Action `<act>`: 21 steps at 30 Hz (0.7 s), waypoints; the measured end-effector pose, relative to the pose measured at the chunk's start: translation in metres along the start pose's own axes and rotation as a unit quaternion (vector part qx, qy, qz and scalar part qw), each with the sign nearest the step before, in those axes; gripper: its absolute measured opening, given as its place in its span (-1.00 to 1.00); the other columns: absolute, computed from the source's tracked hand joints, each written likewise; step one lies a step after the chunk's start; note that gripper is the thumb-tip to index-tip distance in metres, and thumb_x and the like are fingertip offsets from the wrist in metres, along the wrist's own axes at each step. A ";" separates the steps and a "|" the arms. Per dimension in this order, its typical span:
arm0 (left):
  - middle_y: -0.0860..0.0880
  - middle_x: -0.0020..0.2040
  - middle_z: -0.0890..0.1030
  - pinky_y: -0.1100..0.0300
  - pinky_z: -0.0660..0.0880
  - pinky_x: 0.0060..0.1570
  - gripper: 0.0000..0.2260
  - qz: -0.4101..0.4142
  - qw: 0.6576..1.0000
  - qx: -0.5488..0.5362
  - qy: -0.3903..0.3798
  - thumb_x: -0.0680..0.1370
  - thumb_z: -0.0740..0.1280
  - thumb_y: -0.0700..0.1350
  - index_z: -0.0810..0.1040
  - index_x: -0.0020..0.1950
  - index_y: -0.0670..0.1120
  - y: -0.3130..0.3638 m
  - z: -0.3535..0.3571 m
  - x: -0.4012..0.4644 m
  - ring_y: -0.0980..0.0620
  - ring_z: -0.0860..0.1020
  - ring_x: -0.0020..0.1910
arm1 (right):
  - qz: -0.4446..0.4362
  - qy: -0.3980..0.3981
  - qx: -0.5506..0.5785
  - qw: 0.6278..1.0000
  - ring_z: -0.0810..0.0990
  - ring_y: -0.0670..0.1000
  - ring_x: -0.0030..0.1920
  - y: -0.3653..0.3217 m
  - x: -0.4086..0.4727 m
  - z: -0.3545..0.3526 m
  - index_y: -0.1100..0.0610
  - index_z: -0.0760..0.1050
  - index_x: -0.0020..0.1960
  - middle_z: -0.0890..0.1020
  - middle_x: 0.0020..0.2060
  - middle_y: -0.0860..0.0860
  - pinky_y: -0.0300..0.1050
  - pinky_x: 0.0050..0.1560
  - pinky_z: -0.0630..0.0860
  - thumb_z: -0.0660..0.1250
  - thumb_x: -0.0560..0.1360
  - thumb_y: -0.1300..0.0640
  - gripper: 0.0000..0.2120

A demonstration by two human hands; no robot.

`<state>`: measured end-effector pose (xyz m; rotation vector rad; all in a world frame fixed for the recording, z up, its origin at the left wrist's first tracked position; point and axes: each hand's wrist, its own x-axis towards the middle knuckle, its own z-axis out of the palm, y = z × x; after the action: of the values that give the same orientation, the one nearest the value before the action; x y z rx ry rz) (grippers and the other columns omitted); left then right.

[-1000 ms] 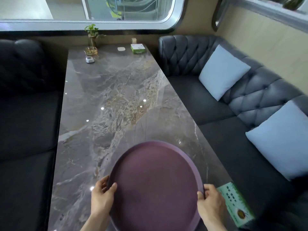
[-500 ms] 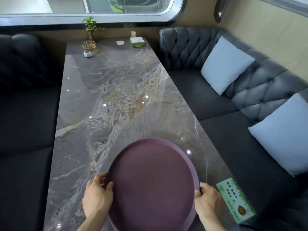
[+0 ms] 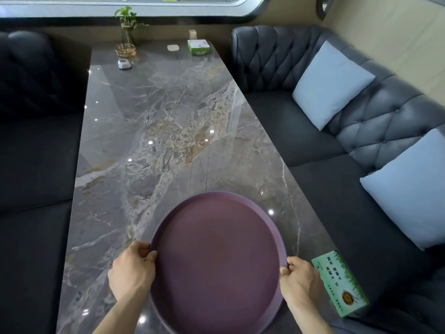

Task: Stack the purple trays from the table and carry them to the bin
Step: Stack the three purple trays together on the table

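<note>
A round purple tray (image 3: 216,259) sits at the near end of the grey marbled tabletop (image 3: 154,131), its empty face up; whether it rests flat on the surface or is raised a little cannot be told, nor whether more than 1 tray lies in the stack; the left hand (image 3: 131,271) is curled onto the tray's left rim, thumb over the top edge and fingers tucked beneath it; the right hand (image 3: 299,280) grips the right rim the same way, thumb on top and fingers wrapped under; both forearms enter from the bottom of the view. Just beside the right hand, at the tabletop's near right corner, lies a green printed box (image 3: 340,285), apart from the tray. At the far end stand a small potted plant (image 3: 128,22) in a glass vase, a shallow glass dish (image 3: 125,49) in front of it, a small white object (image 3: 124,64) nearer still, a flat white pad (image 3: 173,47) and a green tissue box (image 3: 198,47). Dark tufted sofas flank the tabletop; 2 pale blue cushions (image 3: 332,83) (image 3: 409,186) lean on the right-hand sofa (image 3: 301,131).
</note>
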<state>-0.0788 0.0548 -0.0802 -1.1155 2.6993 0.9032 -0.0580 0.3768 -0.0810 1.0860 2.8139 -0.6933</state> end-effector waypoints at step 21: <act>0.06 -0.23 0.67 0.10 0.36 -0.10 -0.89 -0.027 0.999 -0.032 -0.027 0.40 0.53 -0.11 0.63 -0.16 0.04 0.008 -0.010 0.007 0.00 0.50 -0.15 | -0.040 -0.004 -0.038 0.998 0.52 0.09 -0.27 -0.001 0.003 0.000 0.05 0.55 -0.26 0.64 -0.24 0.00 -0.14 -0.33 0.37 0.43 0.44 0.19 -0.87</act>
<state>-0.0878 0.0489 -0.0701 -1.1525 2.6017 1.0026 -0.0612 0.3781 -0.0818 0.9617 2.8643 -0.5890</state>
